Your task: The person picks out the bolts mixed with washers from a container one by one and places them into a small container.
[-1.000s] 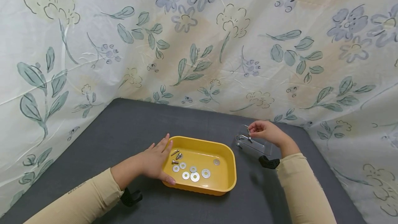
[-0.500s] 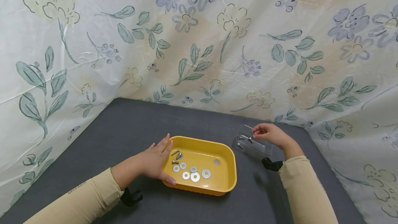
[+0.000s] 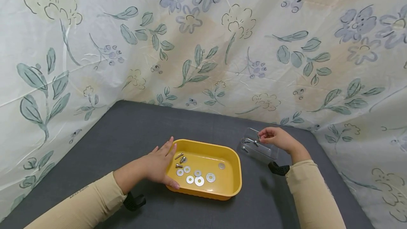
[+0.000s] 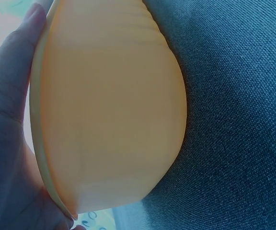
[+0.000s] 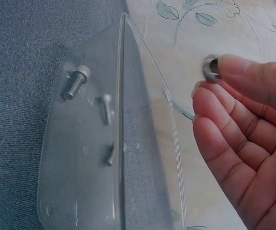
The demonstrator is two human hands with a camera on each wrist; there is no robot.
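Observation:
A yellow tray (image 3: 210, 198) holds several washers (image 3: 199, 181) and a few metal screws (image 3: 179, 165). My left hand (image 3: 155, 163) rests on its left end, fingers spread along the rim; the left wrist view shows the tray's outer wall (image 4: 109, 105) close up. On the right, my right hand (image 3: 278, 139) is raised over a clear plastic box (image 3: 265, 156). Between thumb and forefinger it pinches a small round metal fastener with a dark hole (image 5: 209, 70); the fingertips hide part of it. Several socket-head screws (image 5: 75, 82) show at the box, below the hand.
The dark grey tabletop (image 3: 143, 123) reaches back to a floral curtain (image 3: 203, 56), which hangs behind and along both sides. The clear box stands just right of the yellow tray, with a narrow strip of table between them.
My right hand has shifted slightly to the right over the clear box, still pinching the small metal fastener, and is nearly still since half a second ago. The left hand and tray have stayed put.

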